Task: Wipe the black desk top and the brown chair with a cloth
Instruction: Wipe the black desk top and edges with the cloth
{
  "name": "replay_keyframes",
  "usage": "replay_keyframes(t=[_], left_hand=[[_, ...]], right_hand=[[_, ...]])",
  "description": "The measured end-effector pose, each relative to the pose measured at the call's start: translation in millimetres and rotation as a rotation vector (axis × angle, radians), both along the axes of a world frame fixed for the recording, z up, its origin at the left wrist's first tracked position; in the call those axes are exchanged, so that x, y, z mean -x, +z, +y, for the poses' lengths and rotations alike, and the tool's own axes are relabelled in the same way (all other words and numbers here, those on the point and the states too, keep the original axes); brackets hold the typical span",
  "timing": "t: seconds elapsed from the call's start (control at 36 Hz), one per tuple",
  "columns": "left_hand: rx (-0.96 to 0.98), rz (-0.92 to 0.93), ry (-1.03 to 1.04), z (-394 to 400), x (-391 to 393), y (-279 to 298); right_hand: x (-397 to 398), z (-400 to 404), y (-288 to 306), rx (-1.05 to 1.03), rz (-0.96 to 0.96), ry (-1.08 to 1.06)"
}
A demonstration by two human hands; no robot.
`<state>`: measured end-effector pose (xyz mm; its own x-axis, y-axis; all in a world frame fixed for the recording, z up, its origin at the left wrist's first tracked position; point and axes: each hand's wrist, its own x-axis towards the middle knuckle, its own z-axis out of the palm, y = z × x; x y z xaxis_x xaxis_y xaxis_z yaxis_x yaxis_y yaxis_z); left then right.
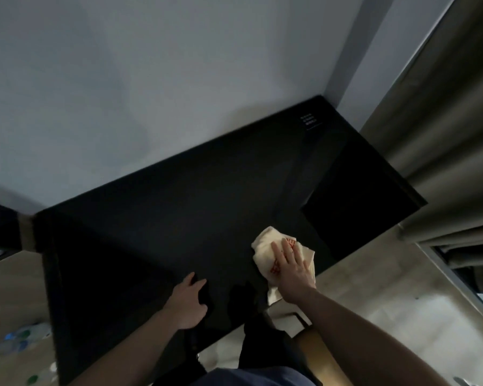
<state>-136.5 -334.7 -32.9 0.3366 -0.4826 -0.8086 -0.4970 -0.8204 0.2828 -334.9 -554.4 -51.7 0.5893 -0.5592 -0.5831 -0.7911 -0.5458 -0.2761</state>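
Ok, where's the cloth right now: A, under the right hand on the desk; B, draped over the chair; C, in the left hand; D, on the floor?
A: the right hand lies flat on the cloth, pressing it on the desk near its front edge.

Red print on the cloth (273, 252) and small white lines at the desk top's (179, 218) far right corner are too blurred to read.
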Motion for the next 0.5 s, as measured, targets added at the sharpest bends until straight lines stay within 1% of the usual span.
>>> replay_keyframes(t=[0.11, 0.19, 0.28, 0.33, 0.39, 0.5], left_hand=[[-0.007, 0.046, -0.006, -12.8, 14.6, 4.2], [-0.023, 0.046, -0.034, -7.1, 20.4, 3.9], [-0.049, 0.021, -0.133, 4.6, 18.2, 3.6], [-0.057, 0.011, -0.171, 8.9, 13.7, 6.3], [-0.059, 0.007, -0.185, 10.3, 9.4, 9.1], [-0.095, -0.018, -0.177, 10.0, 3.6, 13.1]], right_hand=[[-20.8, -1.1, 6.1, -0.071, 0.034, -0.165], [-53.2, 20.7, 18.0, -0.122, 0.117, -0.293], [-64.5, 47.3, 22.6, -0.124, 0.159, -0.270], [-58.9, 58.8, 15.9, -0.087, 0.170, -0.230], [-47.3, 60.9, 5.9, -0.053, 0.137, -0.215], [-21.5, 42.3, -4.4, -0.053, 0.069, -0.202]])
